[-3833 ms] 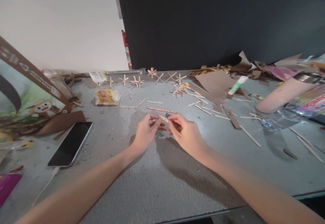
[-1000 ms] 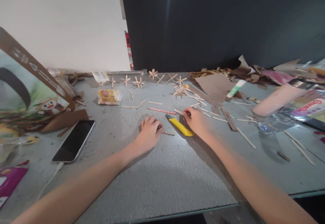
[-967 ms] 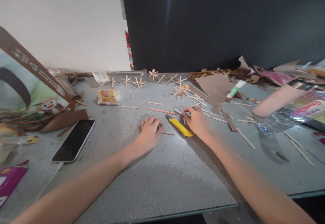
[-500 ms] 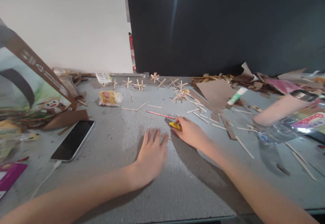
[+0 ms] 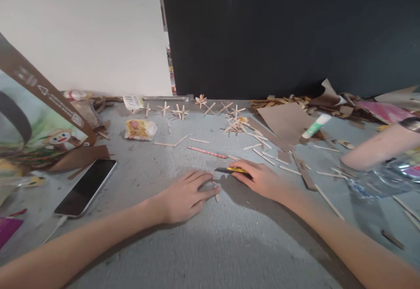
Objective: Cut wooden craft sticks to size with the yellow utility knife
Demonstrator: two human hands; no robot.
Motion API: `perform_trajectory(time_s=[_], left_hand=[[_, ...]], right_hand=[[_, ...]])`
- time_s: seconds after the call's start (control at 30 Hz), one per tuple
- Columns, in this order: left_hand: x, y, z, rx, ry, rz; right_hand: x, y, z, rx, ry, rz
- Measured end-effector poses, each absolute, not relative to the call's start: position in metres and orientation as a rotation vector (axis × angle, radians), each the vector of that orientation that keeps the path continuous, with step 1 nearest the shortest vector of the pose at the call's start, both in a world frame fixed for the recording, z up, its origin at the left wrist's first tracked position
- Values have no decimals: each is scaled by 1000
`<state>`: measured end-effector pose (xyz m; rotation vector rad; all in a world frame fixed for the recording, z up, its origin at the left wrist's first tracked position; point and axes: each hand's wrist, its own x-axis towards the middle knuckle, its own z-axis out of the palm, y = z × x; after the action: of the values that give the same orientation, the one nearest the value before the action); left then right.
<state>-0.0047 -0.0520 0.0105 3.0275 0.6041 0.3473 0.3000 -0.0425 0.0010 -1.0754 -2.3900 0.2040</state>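
My left hand [image 5: 183, 197] rests on the grey table with its fingers stretched forward. Its thumb and fingertips press on a short wooden stick [image 5: 217, 198], which now points toward me and is partly covered. My right hand [image 5: 259, 177] is closed around a yellow and black utility knife [image 5: 239, 170]. The dark blade points left, just beyond the left fingertips and above the stick. Farther back lies a red-and-white patterned pencil [image 5: 206, 152]. Loose wooden sticks [image 5: 263, 157] are scattered to the right of it.
Small star-shaped stick pieces [image 5: 180, 112] stand at the back, beside a stick pile [image 5: 236, 125]. A wrapped snack [image 5: 140, 130], a phone [image 5: 87, 188] and a paper bag [image 5: 49, 105] are on the left. A glue stick [image 5: 316, 126], tumbler [image 5: 380, 144] and plastic bottle [image 5: 377, 179] are on the right.
The stick under my left hand has turned from lying crosswise to pointing toward me. My left hand has rotated to point rightward. The knife has shifted right and nearer with my right hand.
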Motion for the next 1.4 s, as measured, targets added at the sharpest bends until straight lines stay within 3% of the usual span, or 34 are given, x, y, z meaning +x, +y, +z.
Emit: perform_trajectory(time_s=[0.47, 1.4], left_hand=[[-19, -37, 11, 2867, 506, 314], [-17, -35, 10, 2837, 450, 382]], right_hand=[[304, -49, 4, -761, -2553, -245], [299, -43, 3, -752, -2583, -65]])
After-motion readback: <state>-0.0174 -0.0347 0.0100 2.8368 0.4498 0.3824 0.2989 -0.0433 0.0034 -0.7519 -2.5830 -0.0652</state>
